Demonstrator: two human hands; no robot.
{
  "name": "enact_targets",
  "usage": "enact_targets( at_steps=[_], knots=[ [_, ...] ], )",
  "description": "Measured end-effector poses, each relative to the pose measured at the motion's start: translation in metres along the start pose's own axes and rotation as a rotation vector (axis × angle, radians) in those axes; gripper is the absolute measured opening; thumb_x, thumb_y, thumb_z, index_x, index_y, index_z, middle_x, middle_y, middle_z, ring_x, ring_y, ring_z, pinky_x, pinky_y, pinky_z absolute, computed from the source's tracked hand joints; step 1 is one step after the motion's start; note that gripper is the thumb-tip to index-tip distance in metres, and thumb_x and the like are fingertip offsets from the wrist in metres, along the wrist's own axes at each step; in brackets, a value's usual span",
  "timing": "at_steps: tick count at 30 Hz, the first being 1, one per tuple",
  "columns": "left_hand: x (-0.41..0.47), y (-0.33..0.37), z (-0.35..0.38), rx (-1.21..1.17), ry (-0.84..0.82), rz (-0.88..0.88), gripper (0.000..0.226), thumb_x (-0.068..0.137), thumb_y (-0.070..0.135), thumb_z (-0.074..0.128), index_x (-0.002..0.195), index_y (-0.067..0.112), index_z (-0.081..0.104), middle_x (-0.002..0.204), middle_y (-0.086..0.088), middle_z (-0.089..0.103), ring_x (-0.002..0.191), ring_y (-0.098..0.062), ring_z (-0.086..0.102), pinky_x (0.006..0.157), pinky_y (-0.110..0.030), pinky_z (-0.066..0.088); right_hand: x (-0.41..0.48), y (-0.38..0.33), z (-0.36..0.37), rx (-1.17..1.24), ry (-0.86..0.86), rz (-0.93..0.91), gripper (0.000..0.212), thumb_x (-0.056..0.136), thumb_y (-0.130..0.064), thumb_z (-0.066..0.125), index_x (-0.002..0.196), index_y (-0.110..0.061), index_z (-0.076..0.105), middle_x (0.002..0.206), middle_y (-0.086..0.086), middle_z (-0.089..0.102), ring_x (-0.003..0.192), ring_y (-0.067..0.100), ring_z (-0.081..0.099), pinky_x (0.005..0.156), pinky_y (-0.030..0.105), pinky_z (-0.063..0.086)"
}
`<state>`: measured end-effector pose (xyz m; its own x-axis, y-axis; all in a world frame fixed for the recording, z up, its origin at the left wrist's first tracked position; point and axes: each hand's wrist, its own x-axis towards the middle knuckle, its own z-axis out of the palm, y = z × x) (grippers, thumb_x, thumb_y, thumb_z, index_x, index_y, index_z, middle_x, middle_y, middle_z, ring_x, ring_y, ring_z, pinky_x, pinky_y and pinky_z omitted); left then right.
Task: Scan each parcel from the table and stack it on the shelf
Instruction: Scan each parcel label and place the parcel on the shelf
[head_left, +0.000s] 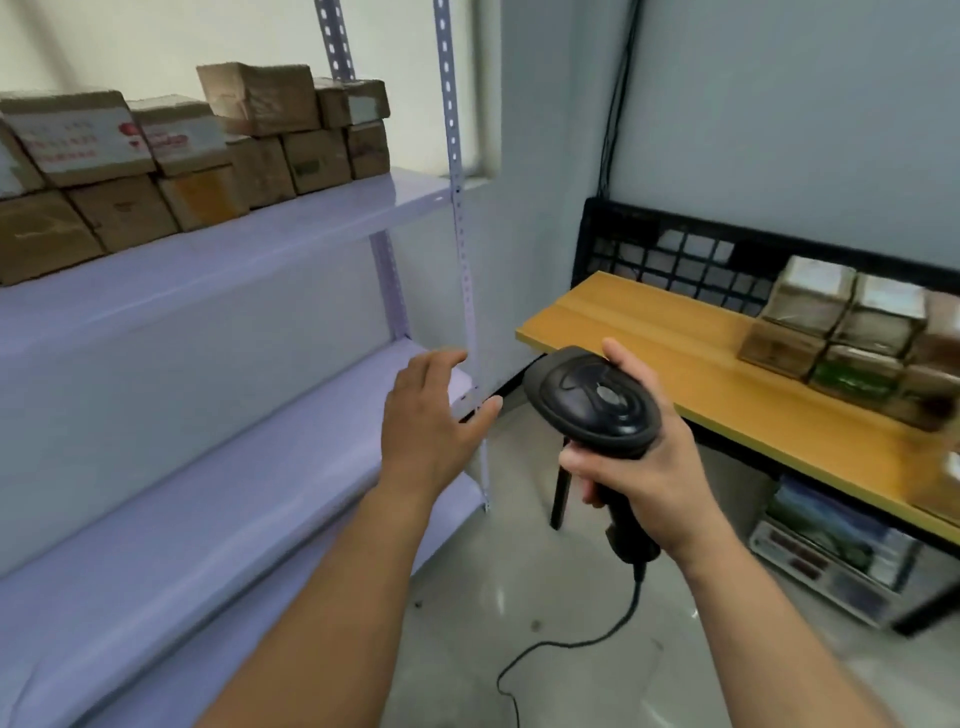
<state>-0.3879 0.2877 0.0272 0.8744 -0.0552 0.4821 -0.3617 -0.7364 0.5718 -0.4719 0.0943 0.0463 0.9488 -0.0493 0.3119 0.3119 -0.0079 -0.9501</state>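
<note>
Right hand (631, 467) gripping handle of black barcode scanner (597, 400), cable (587, 639) trailing down to floor, left hand (431, 421) empty with fingers relaxed and spread, stacked parcels (852, 332) on wooden table (675, 358) right of scanner hand, more parcels (182, 156) on lavender shelf (249, 244) above left hand

A black crate (623, 213) with a wall of little square holes stood against the grey wall (779, 104). Thin black wires (618, 104) ran up the wall corner, right above the crate's left end. Far below the crate and to its right sat a grey machine (831, 582). Some flat, colourful things (826, 519) were piled on top of it. The shiny grey floor (545, 597) lay below the crate too.
</note>
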Motion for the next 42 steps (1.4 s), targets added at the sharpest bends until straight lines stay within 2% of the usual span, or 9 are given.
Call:
enact_targets(
  at_steps=[5,9,16,22,28,31,34,39,42],
  knots=[
    [0.011,0.039,0.051,-0.063,-0.074,0.093,0.066,0.074,0.058,0.054,0.122,0.014,0.059,0.121,-0.004,0.058,0.111,-0.021,0.050,0.091,-0.036,0.043,-0.012,0.007,-0.053,-0.037,0.127,0.018,0.096,0.068,0.009,0.082,0.136,-0.048,0.044,0.112,0.004,0.066,0.051,0.025,0.060,0.043,0.034,0.052],
    [0.018,0.072,0.099,-0.111,-0.155,0.157,0.058,0.078,0.046,0.068,0.125,0.014,0.057,0.125,-0.004,0.056,0.116,-0.023,0.051,0.097,-0.042,0.045,-0.019,0.009,-0.098,-0.071,0.212,0.048,0.097,0.063,-0.004,0.086,0.141,-0.042,0.042,0.115,-0.005,0.065,0.054,0.023,0.062,0.046,0.035,0.053],
    [0.051,0.142,0.194,-0.184,-0.330,0.245,0.058,0.082,0.038,0.073,0.133,0.018,0.052,0.136,-0.001,0.050,0.128,-0.019,0.043,0.105,-0.043,0.039,-0.009,0.016,-0.196,-0.139,0.406,0.068,0.093,0.063,-0.008,0.081,0.139,-0.045,0.043,0.116,0.013,0.063,0.054,0.020,0.063,0.048,0.035,0.052],
    [0.080,0.207,0.276,-0.207,-0.495,0.347,0.059,0.086,0.042,0.066,0.138,0.021,0.046,0.138,0.001,0.046,0.128,-0.016,0.040,0.105,-0.030,0.034,0.000,0.019,-0.277,-0.184,0.551,0.127,0.093,0.062,-0.009,0.082,0.137,-0.048,0.044,0.119,0.011,0.061,0.054,0.022,0.063,0.047,0.034,0.053],
    [0.099,0.265,0.354,-0.282,-0.646,0.414,0.062,0.088,0.043,0.064,0.142,0.025,0.041,0.142,0.005,0.043,0.132,-0.012,0.036,0.107,-0.028,0.033,0.005,0.028,-0.341,-0.199,0.705,0.195,0.094,0.063,-0.010,0.089,0.136,-0.049,0.045,0.121,0.008,0.061,0.051,0.025,0.061,0.047,0.034,0.053],
    [0.101,0.288,0.385,-0.302,-0.716,0.432,0.064,0.089,0.045,0.063,0.144,0.025,0.038,0.143,0.005,0.041,0.132,-0.011,0.036,0.107,-0.027,0.032,0.001,0.035,-0.366,-0.229,0.780,0.226,0.092,0.064,-0.008,0.085,0.133,-0.053,0.046,0.124,0.007,0.060,0.051,0.027,0.061,0.048,0.038,0.054],
    [0.096,0.311,0.410,-0.303,-0.787,0.444,0.066,0.090,0.047,0.061,0.147,0.027,0.034,0.147,0.006,0.038,0.136,-0.011,0.033,0.108,-0.028,0.032,-0.007,0.041,-0.388,-0.246,0.827,0.262,0.094,0.069,0.002,0.084,0.131,-0.058,0.047,0.121,0.008,0.062,0.051,0.028,0.060,0.049,0.039,0.054],
    [0.082,0.344,0.441,-0.274,-0.881,0.434,0.069,0.091,0.049,0.057,0.150,0.029,0.027,0.153,0.006,0.032,0.141,-0.012,0.028,0.110,-0.032,0.030,-0.020,0.044,-0.423,-0.210,0.896,0.288,0.095,0.062,-0.009,0.082,0.140,-0.046,0.043,0.118,0.010,0.063,0.050,0.027,0.059,0.047,0.034,0.052],
    [0.076,0.361,0.460,-0.262,-0.926,0.368,0.069,0.092,0.051,0.055,0.151,0.028,0.027,0.154,0.004,0.031,0.141,-0.014,0.029,0.112,-0.037,0.032,-0.027,0.044,-0.448,-0.205,0.895,0.291,0.092,0.062,-0.009,0.081,0.136,-0.049,0.044,0.112,0.012,0.064,0.050,0.026,0.059,0.049,0.035,0.052]
  ],
)
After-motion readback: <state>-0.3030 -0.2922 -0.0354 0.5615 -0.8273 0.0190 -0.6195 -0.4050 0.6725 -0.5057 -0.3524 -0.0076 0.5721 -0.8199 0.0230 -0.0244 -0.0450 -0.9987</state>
